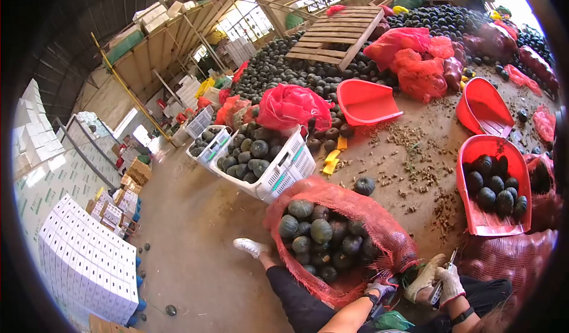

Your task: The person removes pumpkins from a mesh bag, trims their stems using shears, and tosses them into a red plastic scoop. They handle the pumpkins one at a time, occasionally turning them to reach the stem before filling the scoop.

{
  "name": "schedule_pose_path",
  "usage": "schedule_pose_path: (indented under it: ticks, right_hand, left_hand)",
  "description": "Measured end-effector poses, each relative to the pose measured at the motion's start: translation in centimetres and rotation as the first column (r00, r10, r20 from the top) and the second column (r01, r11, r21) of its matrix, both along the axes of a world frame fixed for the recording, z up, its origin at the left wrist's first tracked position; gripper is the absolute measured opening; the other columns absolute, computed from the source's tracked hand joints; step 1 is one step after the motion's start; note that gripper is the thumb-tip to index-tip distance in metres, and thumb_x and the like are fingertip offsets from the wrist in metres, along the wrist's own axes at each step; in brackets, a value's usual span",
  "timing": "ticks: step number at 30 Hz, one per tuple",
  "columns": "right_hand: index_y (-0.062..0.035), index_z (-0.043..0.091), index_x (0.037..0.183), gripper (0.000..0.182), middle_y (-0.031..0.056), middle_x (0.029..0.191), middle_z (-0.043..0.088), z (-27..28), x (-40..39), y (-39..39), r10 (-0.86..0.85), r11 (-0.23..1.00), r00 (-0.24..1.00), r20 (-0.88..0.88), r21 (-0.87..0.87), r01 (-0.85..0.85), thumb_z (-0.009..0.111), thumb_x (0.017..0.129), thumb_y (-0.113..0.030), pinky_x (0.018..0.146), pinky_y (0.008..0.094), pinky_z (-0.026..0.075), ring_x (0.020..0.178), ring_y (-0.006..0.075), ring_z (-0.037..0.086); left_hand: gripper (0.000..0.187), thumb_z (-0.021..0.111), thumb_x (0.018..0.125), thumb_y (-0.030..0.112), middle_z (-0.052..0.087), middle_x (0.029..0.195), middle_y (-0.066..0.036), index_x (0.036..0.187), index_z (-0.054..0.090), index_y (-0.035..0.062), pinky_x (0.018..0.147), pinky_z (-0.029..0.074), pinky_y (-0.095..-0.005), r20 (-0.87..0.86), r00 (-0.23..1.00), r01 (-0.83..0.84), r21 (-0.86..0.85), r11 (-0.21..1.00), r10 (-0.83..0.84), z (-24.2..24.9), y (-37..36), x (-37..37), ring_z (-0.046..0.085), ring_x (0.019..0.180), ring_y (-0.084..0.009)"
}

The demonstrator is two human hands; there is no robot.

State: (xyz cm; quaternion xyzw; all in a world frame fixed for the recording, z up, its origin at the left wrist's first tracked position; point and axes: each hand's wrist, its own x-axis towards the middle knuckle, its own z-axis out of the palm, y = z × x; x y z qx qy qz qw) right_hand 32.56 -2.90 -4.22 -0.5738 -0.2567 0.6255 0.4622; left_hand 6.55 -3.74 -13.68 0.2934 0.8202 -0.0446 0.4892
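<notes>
Red mesh sack (379,214): spread open by the wearer's legs, with kabocha squashes (322,231) heaped in its mouth.
Left hand (380,288): fingers partly curled at the sack's near edge; whether anything is gripped cannot be told.
Right hand (451,285): gloved, wrapped around a slim metal tool (453,258), just right of the sack.
White sneaker (251,247): planted just left of the sack.
Single squash (364,185): seen on the floor just beyond the sack.
White crate (298,166): filled with squashes, set beyond the sack to the left, topped by bundled red netting (293,106).
Red scoop (504,227): loaded with squashes, placed right of the sack.
Wooden pallet (336,34): propped on the squash pile (269,66), well beyond the sack.
White cartons (89,256): stacked well left of the sack.
</notes>
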Motion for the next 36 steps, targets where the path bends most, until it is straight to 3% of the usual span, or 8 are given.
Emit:
schedule_pose_path:
  ticks: [11, 17, 20, 27, 31, 33, 34, 36]
  right_hand:
    - [-0.0091, 0.052, 0.109, 0.026, 0.0024, 0.085, 0.054, 3.8, -0.4, 0.3, 0.144, 0.987, 0.988, 0.049, -0.076, -0.14, 0.063, 0.085, -0.011, 0.06, 0.0307, 0.05, 0.069, 0.0163, 0.056]
    - [-0.0099, 0.052, 0.11, 0.025, 0.0028, 0.09, 0.054, 2.9, -0.3, 0.1, 0.133, 0.991, 0.991, 0.007, -0.003, -0.133, 0.062, 0.087, -0.01, 0.062, 0.0302, 0.051, 0.073, 0.0164, 0.057]
    - [-0.0092, 0.052, 0.102, 0.021, 0.0015, 0.078, 0.052, 4.5, -1.0, 0.1, 0.143, 0.99, 0.989, 0.039, -0.001, -0.143, 0.062, 0.084, -0.01, 0.055, 0.0294, 0.046, 0.062, 0.0147, 0.053]
    - [-0.0094, 0.059, 0.091, 0.007, 0.0048, 0.076, 0.061, -0.2, 0.7, 0.9, 0.072, 0.98, 0.96, -0.27, -0.162, -0.119, 0.061, 0.088, -0.016, 0.051, 0.0333, 0.051, 0.061, 0.0202, 0.062]
    - [-0.0079, 0.06, 0.085, 0.006, 0.0053, 0.072, 0.057, 5.3, -1.1, -0.8, 0.046, 0.955, 0.909, -0.415, -0.249, -0.162, 0.06, 0.09, -0.011, 0.053, 0.037, 0.053, 0.061, 0.0191, 0.06]
    - [-0.0097, 0.064, 0.089, 0.016, 0.0072, 0.074, 0.059, 3.8, -0.5, -1.5, 0.177, 0.951, 0.93, -0.322, -0.186, -0.245, 0.059, 0.096, -0.023, 0.064, 0.0389, 0.055, 0.069, 0.0205, 0.063]
    - [-0.0079, 0.067, 0.097, 0.022, 0.0095, 0.079, 0.064, 4.4, -0.5, -0.8, 0.433, 0.884, 0.773, 0.463, -0.049, -0.465, 0.059, 0.097, -0.028, 0.071, 0.0395, 0.055, 0.075, 0.0232, 0.065]
    - [-0.0025, 0.064, 0.107, 0.04, 0.0111, 0.097, 0.067, 6.4, -0.7, -0.1, 0.174, 0.967, 0.961, 0.216, -0.22, -0.126, 0.073, 0.082, -0.032, 0.074, 0.038, 0.05, 0.088, 0.0211, 0.06]
  left_hand:
    - [0.098, 0.081, 0.067, 0.062, 0.057, 0.139, -0.021, 0.144, 0.048, 0.0122, 0.108, 0.045, -0.0441, -0.001, 0.994, 0.107, 0.291, 0.951, -0.112, -3.3, -2.1, -1.0, 0.054, 0.129, -0.0385]
    - [0.089, 0.086, 0.069, 0.048, 0.058, 0.139, -0.017, 0.143, 0.05, 0.0128, 0.108, 0.044, -0.0407, 0.472, 0.878, -0.366, 0.558, 0.744, 0.078, -7.5, -6.1, -5.1, 0.055, 0.129, -0.0319]
    - [0.074, 0.08, 0.076, 0.046, 0.059, 0.135, -0.02, 0.138, 0.055, 0.0145, 0.106, 0.046, -0.0429, 0.144, 0.99, -0.082, 0.587, 0.805, -0.004, -2.7, -5.5, -6.0, 0.058, 0.124, -0.0359]
    - [0.06, 0.073, 0.08, 0.045, 0.067, 0.124, -0.017, 0.133, 0.062, 0.0199, 0.106, 0.046, -0.0457, 0.175, 0.89, 0.28, 0.519, 0.808, -0.421, -6.7, -2.8, -3.8, 0.061, 0.121, -0.0369]
    - [0.06, 0.073, 0.071, 0.054, 0.072, 0.103, -0.015, 0.113, 0.07, 0.0113, 0.081, 0.054, -0.0472, 0.042, 0.852, 0.445, 0.465, 0.765, -0.522, 0.4, -3.2, -1.3, 0.07, 0.094, -0.0332]
    - [0.06, 0.073, 0.07, 0.051, 0.071, 0.104, -0.015, 0.115, 0.068, 0.0111, 0.082, 0.054, -0.0468, 0.091, 0.825, 0.455, 0.48, 0.75, -0.558, -0.1, -1.7, -0.3, 0.069, 0.095, -0.0328]
    - [0.06, 0.074, 0.07, 0.049, 0.071, 0.105, -0.015, 0.116, 0.067, 0.011, 0.082, 0.054, -0.0466, 0.089, 0.832, 0.446, 0.48, 0.756, -0.548, 0.3, 0.5, 0.3, 0.069, 0.095, -0.0325]
    - [0.06, 0.074, 0.07, 0.046, 0.07, 0.107, -0.015, 0.118, 0.065, 0.0108, 0.083, 0.054, -0.0462, 0.099, 0.825, 0.445, 0.495, 0.747, -0.557, 0.9, 5.3, 4.8, 0.068, 0.096, -0.0321]
